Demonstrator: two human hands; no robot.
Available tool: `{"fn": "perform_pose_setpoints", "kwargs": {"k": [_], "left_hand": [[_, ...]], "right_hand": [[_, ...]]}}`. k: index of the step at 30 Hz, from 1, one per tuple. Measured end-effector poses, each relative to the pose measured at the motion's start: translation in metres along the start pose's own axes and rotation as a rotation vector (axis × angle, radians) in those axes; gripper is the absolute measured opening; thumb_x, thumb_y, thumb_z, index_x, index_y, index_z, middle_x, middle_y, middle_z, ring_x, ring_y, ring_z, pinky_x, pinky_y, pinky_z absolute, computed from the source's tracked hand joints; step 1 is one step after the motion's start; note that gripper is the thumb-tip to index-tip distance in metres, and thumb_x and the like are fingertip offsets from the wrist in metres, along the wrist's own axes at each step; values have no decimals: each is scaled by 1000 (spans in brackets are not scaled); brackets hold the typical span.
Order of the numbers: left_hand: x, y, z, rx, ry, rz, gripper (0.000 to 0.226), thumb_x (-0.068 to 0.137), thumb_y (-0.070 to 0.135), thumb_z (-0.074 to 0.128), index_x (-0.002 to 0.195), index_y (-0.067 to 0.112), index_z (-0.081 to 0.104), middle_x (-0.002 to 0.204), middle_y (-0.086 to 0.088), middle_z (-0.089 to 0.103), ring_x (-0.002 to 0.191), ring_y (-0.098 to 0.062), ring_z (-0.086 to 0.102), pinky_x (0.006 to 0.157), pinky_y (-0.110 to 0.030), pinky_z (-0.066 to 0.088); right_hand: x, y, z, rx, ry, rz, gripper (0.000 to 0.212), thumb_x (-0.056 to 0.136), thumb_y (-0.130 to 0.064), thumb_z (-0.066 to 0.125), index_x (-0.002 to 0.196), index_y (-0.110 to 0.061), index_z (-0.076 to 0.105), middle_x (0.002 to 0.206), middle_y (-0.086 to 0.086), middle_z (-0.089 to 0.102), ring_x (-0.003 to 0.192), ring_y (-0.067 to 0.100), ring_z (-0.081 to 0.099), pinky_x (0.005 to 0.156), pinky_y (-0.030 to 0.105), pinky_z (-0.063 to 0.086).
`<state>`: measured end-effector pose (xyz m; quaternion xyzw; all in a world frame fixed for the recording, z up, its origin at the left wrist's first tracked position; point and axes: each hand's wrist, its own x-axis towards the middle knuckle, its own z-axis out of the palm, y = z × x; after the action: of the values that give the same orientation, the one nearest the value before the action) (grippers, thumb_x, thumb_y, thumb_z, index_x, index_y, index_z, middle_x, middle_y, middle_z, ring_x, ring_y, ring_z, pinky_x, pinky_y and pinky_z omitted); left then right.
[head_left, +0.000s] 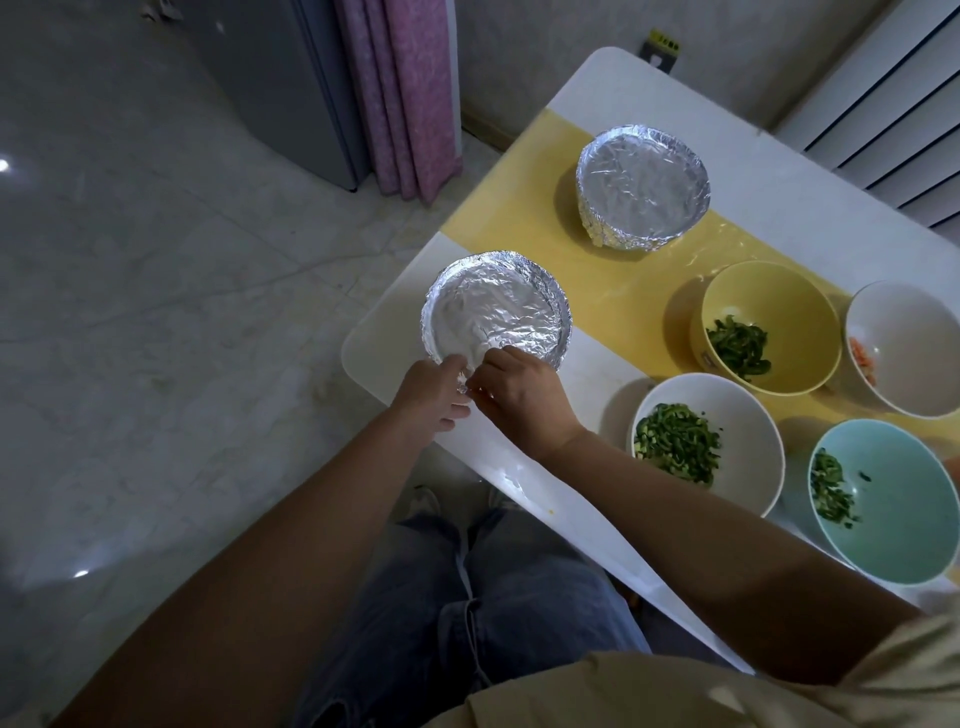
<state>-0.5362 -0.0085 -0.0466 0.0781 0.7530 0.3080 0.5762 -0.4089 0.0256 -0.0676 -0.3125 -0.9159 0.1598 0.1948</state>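
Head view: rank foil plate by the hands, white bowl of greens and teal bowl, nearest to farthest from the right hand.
1. foil plate, touching the right hand.
2. white bowl of greens, to its right.
3. teal bowl, far right.

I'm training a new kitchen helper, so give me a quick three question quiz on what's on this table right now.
1. True or false: the left hand and right hand both pinch the rim of the near foil-covered dish.
2. How many bowls hold chopped greens?
3. The far foil-covered dish stands on: A the yellow runner, B the floor, C a white bowl.
Key: 1 true. 2 three: yellow bowl, near white bowl, teal bowl. 3 A.
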Motion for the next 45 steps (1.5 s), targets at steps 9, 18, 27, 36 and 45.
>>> {"fn": "perform_pose_setpoints", "kwargs": {"k": [9,18,27,36,45], "left_hand": [[5,4,-12,117,32,35,11,95,3,53,96,-7,54,96,-17,62,91,-28,65,79,-38,58],[-6,-3,-4,87,51,42,26,90,26,53,93,1,62,90,-15,71,79,-28,70,65,-32,48],[-11,1,-4,112,-64,8,19,98,13,48,83,2,52,84,-18,55,66,-22,58,35,-12,36],[1,8,-21,186,-77,70,22,100,3,38,86,-7,52,84,-22,59,65,-24,59,61,-25,52],[1,7,-24,197,33,112,31,97,23,49,90,-5,62,92,-23,71,77,-31,71,80,-40,59]], "right_hand": [[-2,10,-8,57,-126,-88,19,76,-20,78,85,-6,69,80,9,61,70,30,57,60,34,47],[-4,8,-4,18,-42,-20,11,72,-1,72,69,-9,66,68,6,57,63,29,56,50,32,45],[0,-2,0,26,-27,36,9,73,-3,68,65,-8,64,66,7,56,59,28,55,45,27,42],[0,10,-13,171,-167,-27,17,77,-15,77,89,-5,68,85,9,61,78,28,59,65,34,49],[5,5,-4,99,-103,-21,11,78,-2,65,67,-5,65,66,8,56,64,29,55,51,34,46]]}}
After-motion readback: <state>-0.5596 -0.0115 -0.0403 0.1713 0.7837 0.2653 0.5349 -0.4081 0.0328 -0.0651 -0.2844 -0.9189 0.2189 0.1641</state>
